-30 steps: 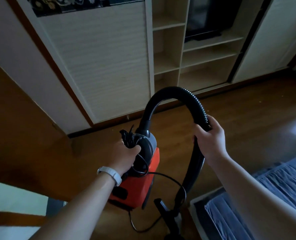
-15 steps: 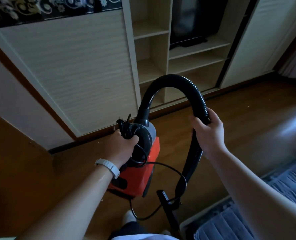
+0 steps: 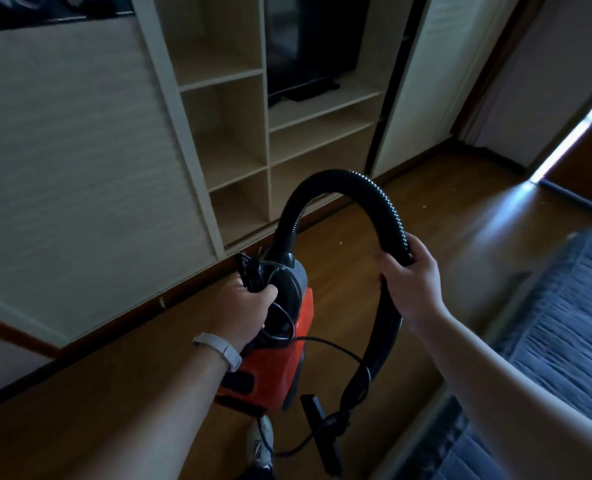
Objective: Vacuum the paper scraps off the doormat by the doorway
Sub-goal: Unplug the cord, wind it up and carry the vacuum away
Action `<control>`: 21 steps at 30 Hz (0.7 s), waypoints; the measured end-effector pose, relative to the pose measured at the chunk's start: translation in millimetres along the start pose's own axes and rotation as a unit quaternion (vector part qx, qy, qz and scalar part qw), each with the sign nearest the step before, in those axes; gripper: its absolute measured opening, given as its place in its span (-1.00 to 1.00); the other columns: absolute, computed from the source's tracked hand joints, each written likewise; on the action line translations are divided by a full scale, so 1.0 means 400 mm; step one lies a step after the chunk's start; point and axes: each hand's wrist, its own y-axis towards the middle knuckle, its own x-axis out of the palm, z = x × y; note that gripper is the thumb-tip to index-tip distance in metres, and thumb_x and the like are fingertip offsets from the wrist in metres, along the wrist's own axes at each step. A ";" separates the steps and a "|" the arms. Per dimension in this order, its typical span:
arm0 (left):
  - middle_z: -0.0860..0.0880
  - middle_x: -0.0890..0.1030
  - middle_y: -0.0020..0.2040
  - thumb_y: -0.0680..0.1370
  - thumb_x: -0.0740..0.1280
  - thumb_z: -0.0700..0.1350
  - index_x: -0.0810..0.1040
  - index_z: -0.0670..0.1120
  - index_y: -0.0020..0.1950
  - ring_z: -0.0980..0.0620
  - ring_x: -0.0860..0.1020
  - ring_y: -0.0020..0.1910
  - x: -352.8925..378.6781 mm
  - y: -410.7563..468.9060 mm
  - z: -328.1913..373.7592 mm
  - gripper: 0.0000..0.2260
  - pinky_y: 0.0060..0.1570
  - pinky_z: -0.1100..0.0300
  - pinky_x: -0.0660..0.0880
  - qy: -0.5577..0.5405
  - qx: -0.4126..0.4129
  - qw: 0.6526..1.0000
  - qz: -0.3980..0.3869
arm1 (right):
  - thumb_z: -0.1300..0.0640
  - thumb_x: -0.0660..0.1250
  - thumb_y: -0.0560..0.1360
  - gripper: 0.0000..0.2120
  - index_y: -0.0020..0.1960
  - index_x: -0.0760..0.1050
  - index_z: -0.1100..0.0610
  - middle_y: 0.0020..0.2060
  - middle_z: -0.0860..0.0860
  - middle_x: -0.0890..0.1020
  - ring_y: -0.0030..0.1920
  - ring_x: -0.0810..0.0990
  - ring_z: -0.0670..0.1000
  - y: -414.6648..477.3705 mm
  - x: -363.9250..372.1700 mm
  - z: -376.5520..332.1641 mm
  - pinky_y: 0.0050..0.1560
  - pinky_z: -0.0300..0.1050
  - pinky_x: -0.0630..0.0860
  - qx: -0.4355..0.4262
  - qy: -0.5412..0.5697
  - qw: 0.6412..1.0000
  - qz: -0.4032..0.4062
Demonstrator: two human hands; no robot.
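A small red and black vacuum cleaner (image 3: 280,362) hangs above the wooden floor. My left hand (image 3: 244,306) grips its top handle together with a bundle of black cord. From the top of the cleaner a black ribbed hose (image 3: 336,181) arches up and over to the right. My right hand (image 3: 414,278) is closed around the hose where it comes down. Below it, the black nozzle (image 3: 320,427) dangles near the floor. No doormat or doorway scraps are in view; a few pale specks (image 3: 340,242) lie on the floor.
A pale wardrobe with a sliding door (image 3: 66,140) and open shelves (image 3: 239,133) stands straight ahead, a dark television (image 3: 308,43) on one shelf. A bed with blue striped bedding (image 3: 561,327) fills the right. My shoe (image 3: 261,441) shows below the cleaner.
The view has swung to the right along the wardrobe, bringing more of the shelves and the bed's far side into sight. Both hands keep the same hold on the cleaner and hose.
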 end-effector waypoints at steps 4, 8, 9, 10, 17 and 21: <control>0.02 0.55 -0.53 0.40 0.37 -0.07 0.53 -0.17 -0.15 0.04 0.55 -0.54 0.001 0.185 0.031 -0.82 -0.42 0.11 0.55 0.012 0.005 0.999 -0.046 | 0.20 0.42 0.48 -0.83 0.05 0.55 0.04 -0.47 -0.10 0.53 -0.47 0.51 -0.06 0.121 0.085 -0.007 -0.48 -0.20 0.47 0.004 -0.014 0.999 0.040; 0.01 0.56 -0.51 0.31 0.34 0.04 0.51 -0.12 -0.26 -0.04 0.59 -0.47 0.014 0.325 0.090 -0.78 -0.36 0.00 0.60 0.045 0.044 0.994 -0.089 | 0.19 0.43 0.48 -0.82 0.02 0.54 -0.02 -0.48 -0.11 0.52 -0.47 0.52 -0.02 0.221 0.117 -0.009 -0.46 -0.16 0.46 0.005 -0.017 0.996 0.091; 0.01 0.56 -0.51 0.31 0.34 0.04 0.49 -0.10 -0.28 -0.05 0.60 -0.46 0.020 0.353 0.104 -0.79 -0.36 0.02 0.60 0.054 0.054 0.992 -0.096 | 0.18 0.43 0.48 -0.82 0.01 0.54 -0.03 -0.48 -0.11 0.52 -0.47 0.52 -0.01 0.240 0.115 -0.011 -0.45 -0.15 0.46 0.006 -0.020 0.995 0.102; 0.02 0.56 -0.51 0.32 0.34 0.03 0.48 -0.10 -0.29 -0.05 0.59 -0.46 0.029 0.377 0.120 -0.80 -0.36 0.05 0.58 0.061 0.061 0.991 -0.105 | 0.18 0.44 0.48 -0.82 0.01 0.55 -0.05 -0.47 -0.10 0.53 -0.47 0.53 -0.01 0.258 0.110 -0.009 -0.45 -0.14 0.46 0.006 -0.026 0.993 0.112; 0.00 0.52 -0.50 0.28 0.32 0.05 0.49 -0.11 -0.30 -0.08 0.54 -0.49 0.131 0.514 0.208 -0.77 -0.39 -0.03 0.56 0.072 0.102 0.981 -0.151 | 0.23 0.44 0.45 -0.82 -0.03 0.56 -0.02 -0.42 -0.05 0.54 -0.44 0.51 -0.05 0.372 0.065 -0.013 -0.43 -0.15 0.46 -0.005 -0.043 0.983 0.178; -0.01 0.56 -0.46 0.34 0.35 0.00 0.56 -0.15 -0.20 -0.03 0.57 -0.46 0.222 0.564 0.255 -0.78 -0.42 0.04 0.58 0.064 0.097 0.980 -0.162 | 0.27 0.43 0.47 -0.81 0.01 0.57 0.04 -0.39 0.01 0.54 -0.42 0.52 0.00 0.455 0.023 0.016 -0.42 -0.10 0.50 -0.002 0.004 0.983 0.182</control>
